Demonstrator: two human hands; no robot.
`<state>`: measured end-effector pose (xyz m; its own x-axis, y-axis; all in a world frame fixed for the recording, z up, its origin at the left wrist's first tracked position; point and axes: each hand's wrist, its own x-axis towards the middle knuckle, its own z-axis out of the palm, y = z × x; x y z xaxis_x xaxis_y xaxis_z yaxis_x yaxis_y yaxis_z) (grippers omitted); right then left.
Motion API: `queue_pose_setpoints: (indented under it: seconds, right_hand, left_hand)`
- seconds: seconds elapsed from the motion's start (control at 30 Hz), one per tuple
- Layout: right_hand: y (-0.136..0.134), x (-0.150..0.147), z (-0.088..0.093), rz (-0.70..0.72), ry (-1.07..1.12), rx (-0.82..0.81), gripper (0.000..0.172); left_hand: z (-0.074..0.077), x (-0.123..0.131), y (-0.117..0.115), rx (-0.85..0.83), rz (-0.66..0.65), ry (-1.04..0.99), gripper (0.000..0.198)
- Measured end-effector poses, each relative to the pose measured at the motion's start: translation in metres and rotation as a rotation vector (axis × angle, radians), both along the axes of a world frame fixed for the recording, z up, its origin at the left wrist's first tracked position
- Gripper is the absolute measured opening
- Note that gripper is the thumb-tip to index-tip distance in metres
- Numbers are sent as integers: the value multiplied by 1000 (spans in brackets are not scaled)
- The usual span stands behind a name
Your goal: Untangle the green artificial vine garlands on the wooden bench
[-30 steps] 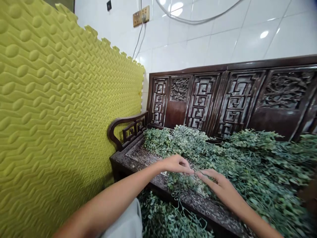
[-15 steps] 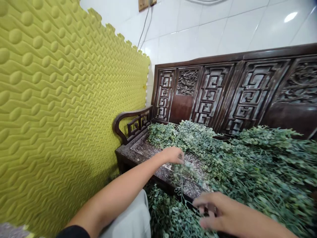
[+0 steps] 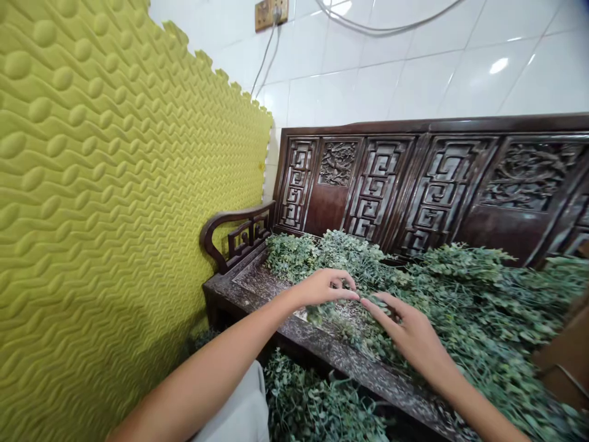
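A big heap of green leafy sprigs [image 3: 460, 288] covers the seat of a dark carved wooden bench [image 3: 294, 334]. My left hand [image 3: 326, 287] hovers over the heap's near left end, its fingers curled and pinched on a leafy sprig [image 3: 322, 314] that lies on the seat. My right hand [image 3: 409, 334] rests on the leaves just to the right, fingers stretched out, fingertips almost touching those of the left hand. The stems under both hands are partly hidden.
A yellow embossed foam panel [image 3: 115, 202] fills the left side. More leafy sprigs [image 3: 313, 405] lie on the floor under the bench front. A brown object [image 3: 564, 362] juts in at the right edge. White tiled wall with a socket [image 3: 269, 13] behind.
My right hand, which had dropped low toward the floor sprigs half a second ago, has come back up onto the heap beside the left hand. The view has tilted up slightly.
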<state>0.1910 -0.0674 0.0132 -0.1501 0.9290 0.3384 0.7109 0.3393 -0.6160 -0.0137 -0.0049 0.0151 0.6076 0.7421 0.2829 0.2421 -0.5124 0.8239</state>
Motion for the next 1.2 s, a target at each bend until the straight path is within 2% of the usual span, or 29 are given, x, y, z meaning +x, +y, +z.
queue_pose_setpoints:
  seconds: [0.13, 0.27, 0.37, 0.47, 0.57, 0.63, 0.7, 0.8, 0.87, 0.97, 1.1, 1.2]
  right_hand:
    - [3, 10, 2, -42, 64, 7, 49]
    - [4, 16, 4, -60, 128, -67, 48]
    - [5, 18, 3, -75, 198, -92, 45]
    - [5, 16, -2, -90, 310, -101, 42]
    - [3, 11, -8, -67, 361, -160, 46]
    - [0, 8, -11, -23, 334, -165, 47]
    - [-2, 5, -14, 14, 263, -121, 44]
    - [-1, 6, -16, -23, 174, -69, 45]
    - [1, 9, -16, -36, 176, -95, 46]
    - [4, 13, -14, -7, 259, -190, 44]
    - [5, 13, -11, -53, 487, -320, 45]
    - [4, 10, -9, -63, 625, -348, 40]
  left_hand:
    - [1, -13, 9, 73, 9, 38, 25]
    - [-1, -16, 12, 74, -2, 124, 24]
    - [-2, -14, 11, 90, 0, 196, 33]
    - [0, -8, 7, 176, -30, 240, 31]
    - [0, 1, -2, 251, 22, 255, 32]
    - [-1, 10, -8, 223, 48, 232, 37]
    - [-2, 18, -11, 173, 45, 229, 32]
    - [-2, 24, -10, 98, 41, 262, 27]
    - [-3, 25, -7, 24, 14, 236, 25]
    - [-6, 24, -4, -41, -45, 147, 21]
    - [-13, 26, -2, -55, -46, 117, 17]
    - [-15, 28, 0, -172, -50, 72, 20]
